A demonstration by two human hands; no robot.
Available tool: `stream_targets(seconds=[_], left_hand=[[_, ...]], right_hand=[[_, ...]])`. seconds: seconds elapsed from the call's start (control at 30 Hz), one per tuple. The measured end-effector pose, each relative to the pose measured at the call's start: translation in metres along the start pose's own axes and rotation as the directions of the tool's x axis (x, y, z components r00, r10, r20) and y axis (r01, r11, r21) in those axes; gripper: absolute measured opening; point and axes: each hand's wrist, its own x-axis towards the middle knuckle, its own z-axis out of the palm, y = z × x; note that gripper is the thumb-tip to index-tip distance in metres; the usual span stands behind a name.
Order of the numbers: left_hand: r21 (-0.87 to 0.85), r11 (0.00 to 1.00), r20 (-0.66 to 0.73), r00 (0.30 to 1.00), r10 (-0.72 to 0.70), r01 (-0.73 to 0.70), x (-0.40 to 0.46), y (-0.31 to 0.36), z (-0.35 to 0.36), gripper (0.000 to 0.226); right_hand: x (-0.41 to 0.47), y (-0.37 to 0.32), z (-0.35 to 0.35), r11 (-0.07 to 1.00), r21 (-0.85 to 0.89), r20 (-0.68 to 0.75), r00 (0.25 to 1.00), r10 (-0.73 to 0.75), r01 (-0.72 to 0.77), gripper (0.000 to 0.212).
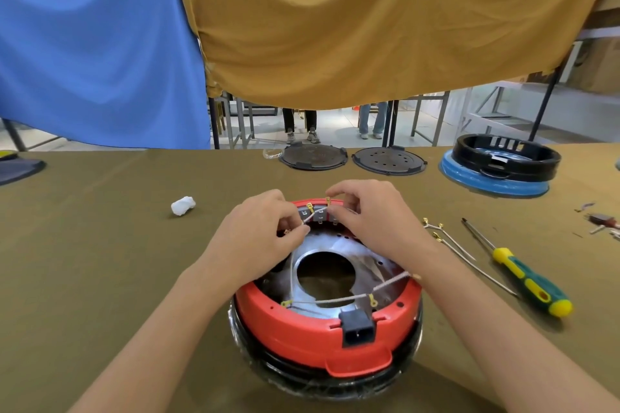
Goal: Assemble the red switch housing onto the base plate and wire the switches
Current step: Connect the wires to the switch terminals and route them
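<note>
We saw both hands over the red switch housing [322,332], left hand [260,235] and right hand [372,214] each pinching a wire [313,214], screwdriver [523,275] on the bench [100,261].

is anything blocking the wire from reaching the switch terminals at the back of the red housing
Nothing visible does. The left hand and right hand pinch the wire right over the switch terminals at the far rim of the red housing. Only the fingers crowd that spot.
</note>
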Motion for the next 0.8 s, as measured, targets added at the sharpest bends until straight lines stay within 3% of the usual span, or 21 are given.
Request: stream_targets(seconds=[0.2,0.47,0.6,0.8], left_hand=[[0.038,0.998,-0.126,0.991,-0.04,0.045,-0.001,0.003,0.001,0.017],[0.101,0.995,-0.295,0.955,0.02,0.011,-0.003,0.008,0.001,0.014],[0.085,0.996,-0.307,0.951,0.047,-0.022,-0.004,0.008,0.0,0.017],[0.111,0.991,-0.185,0.978,0.094,-0.075,-0.002,0.003,0.003,0.015]], right_hand=[[-0.001,-0.002,-0.004,0.998,-0.054,0.025,0.999,-0.019,0.021,0.022],[-0.009,-0.007,-0.003,0.998,-0.056,-0.113,0.993,-0.022,0.016,0.018],[-0.01,-0.008,-0.003,0.998,-0.029,-0.177,0.983,-0.057,0.052,0.018],[-0.01,-0.006,-0.001,0.998,0.001,-0.096,0.993,-0.063,0.063,0.015]])
